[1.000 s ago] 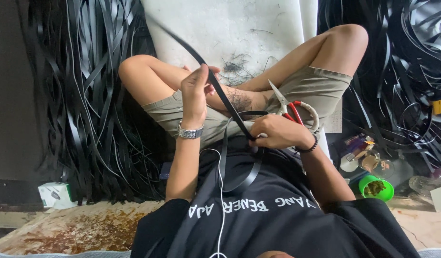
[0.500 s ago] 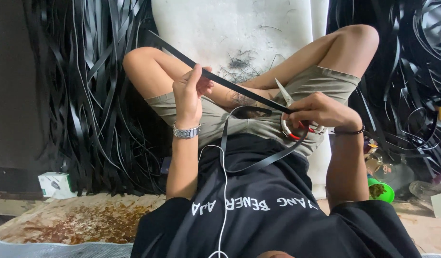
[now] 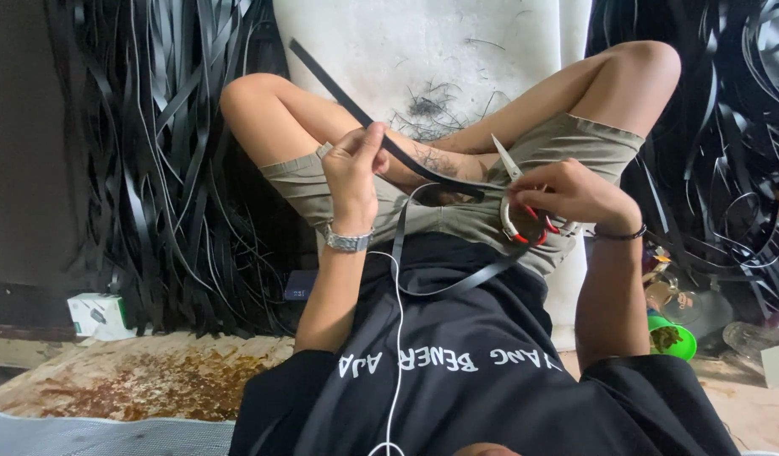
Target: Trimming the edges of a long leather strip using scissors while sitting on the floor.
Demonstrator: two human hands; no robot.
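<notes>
My left hand point(image 3: 356, 165) pinches a long black strip point(image 3: 339, 89) that runs up and away over my left thigh and down toward my lap, looping across my black shirt. My right hand point(image 3: 567, 190) grips a pair of scissors point(image 3: 518, 203) with red and white handles, blades pointing up, close to the strip's lower part above my lap. A metal watch sits on my left wrist and a dark band on my right wrist. I sit cross-legged in khaki shorts.
Heaps of black strips point(image 3: 153, 186) lie on both sides of a white sheet point(image 3: 457, 51) strewn with black trimmings. A white earphone cable point(image 3: 398, 338) hangs down my shirt. A small white and green box point(image 3: 98, 314) lies at left, a green cup point(image 3: 672, 338) at right.
My right hand with the scissors has moved rightward and slightly up, away from my left hand, and the strip between them now lies flatter and stretched across my lap.
</notes>
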